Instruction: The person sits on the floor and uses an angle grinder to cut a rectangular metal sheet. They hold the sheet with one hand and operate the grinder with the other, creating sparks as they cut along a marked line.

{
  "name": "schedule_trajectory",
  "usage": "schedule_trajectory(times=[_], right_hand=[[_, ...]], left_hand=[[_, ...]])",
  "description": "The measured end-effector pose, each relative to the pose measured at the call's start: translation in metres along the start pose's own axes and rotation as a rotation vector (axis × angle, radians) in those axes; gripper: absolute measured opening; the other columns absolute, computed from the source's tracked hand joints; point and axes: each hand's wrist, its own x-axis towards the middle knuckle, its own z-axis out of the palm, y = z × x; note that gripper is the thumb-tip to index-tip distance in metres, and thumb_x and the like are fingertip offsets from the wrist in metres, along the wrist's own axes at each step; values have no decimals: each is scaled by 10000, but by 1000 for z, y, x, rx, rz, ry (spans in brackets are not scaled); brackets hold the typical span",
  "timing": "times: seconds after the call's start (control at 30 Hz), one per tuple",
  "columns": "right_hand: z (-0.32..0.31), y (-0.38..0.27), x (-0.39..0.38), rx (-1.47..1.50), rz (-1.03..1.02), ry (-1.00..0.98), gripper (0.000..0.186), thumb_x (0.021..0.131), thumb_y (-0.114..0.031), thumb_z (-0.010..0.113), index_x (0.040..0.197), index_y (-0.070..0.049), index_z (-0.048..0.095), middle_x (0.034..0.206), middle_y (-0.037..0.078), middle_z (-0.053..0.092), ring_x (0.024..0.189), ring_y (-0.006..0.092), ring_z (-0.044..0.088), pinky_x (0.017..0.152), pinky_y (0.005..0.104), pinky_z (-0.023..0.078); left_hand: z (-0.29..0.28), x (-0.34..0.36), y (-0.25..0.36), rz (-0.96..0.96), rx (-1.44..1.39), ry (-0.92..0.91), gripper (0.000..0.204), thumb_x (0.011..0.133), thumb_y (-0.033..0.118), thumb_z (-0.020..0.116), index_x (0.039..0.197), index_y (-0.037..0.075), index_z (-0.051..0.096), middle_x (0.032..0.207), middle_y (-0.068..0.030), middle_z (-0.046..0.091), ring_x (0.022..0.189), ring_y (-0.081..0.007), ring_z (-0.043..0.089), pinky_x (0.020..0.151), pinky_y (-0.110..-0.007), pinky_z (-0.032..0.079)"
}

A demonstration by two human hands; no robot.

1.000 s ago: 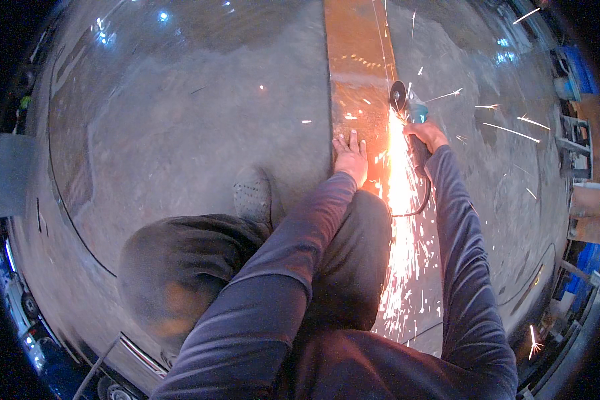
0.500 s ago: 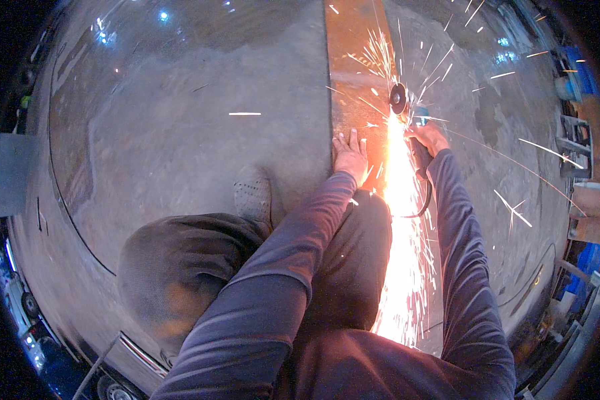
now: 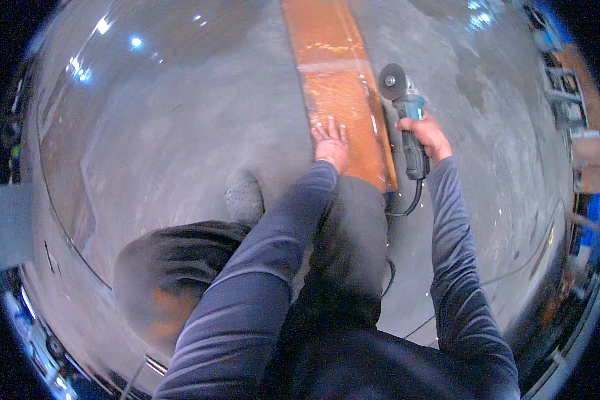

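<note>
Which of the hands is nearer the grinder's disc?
Right. The right hand grips the angle grinder just below its disc; the left hand lies flat on the rusty steel strip, farther away.

Workshop: concrete floor (image 3: 180, 133), angle grinder (image 3: 407, 120), rusty steel beam (image 3: 337, 73).

left hand (image 3: 331, 143) flat, right hand (image 3: 428, 136) gripping

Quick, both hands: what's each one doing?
Left hand: open, flat on the rusty beam.
Right hand: closed on the grinder.
</note>
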Motion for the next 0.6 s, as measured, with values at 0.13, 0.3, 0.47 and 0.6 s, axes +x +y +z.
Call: schedule_trajectory(times=[0.13,0.3,0.47,0.6], right_hand=[[-35,55,-62,135,10,14,495,726,-187,761,1154,-43,558,955,17,611,823,150,583,754,327,496],[-47,109,-174,292,95,87,569,717,-181,763,1219,-26,544,1023,30,608,890,148,578,809,309,484],[-64,190,-271,373,314,245,590,706,-173,773,1239,-31,562,1039,57,644,926,194,606,858,345,488],[-57,237,-333,484,387,310,581,709,-164,769,1240,-37,574,1022,54,651,916,207,612,865,360,490]], left_hand=[[-17,-3,5,26,21,-46,972,832,442,680,1569,33,194,1601,-333,86,1399,-624,207,1142,-670,180],[-16,-6,-6,63,8,-40,1032,797,476,728,1564,31,199,1594,-339,108,1385,-637,220,1141,-668,187],[-30,-1,-21,54,-349,24,1033,713,395,816,1533,71,280,1566,-327,187,1390,-453,379,1090,-495,408],[-12,0,-48,-166,-571,488,704,744,356,813,1297,7,554,1276,-266,596,1074,-431,623,966,-505,480]])
